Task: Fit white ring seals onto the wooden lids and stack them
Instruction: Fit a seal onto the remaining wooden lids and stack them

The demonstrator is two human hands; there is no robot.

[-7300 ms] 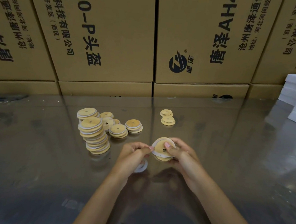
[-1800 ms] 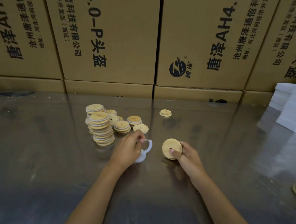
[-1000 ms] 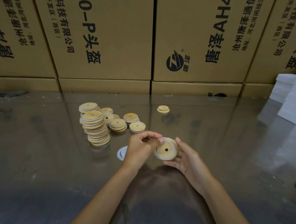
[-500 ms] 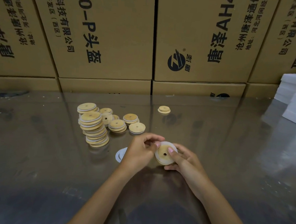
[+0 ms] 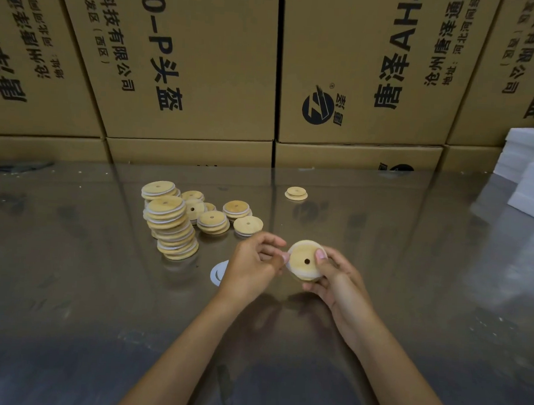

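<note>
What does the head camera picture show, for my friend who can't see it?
Two hands, the left hand and right hand, hold a round wooden lid over a shiny table. Stacked lids stand left, cardboard boxes behind.

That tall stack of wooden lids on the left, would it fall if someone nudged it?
Probably. The tall stack of lids already leans, its upper discs offset from the lower ones, so a sideways push could topple it. The table looks glossy, so spilled lids might slide; being round, some could roll.
</note>
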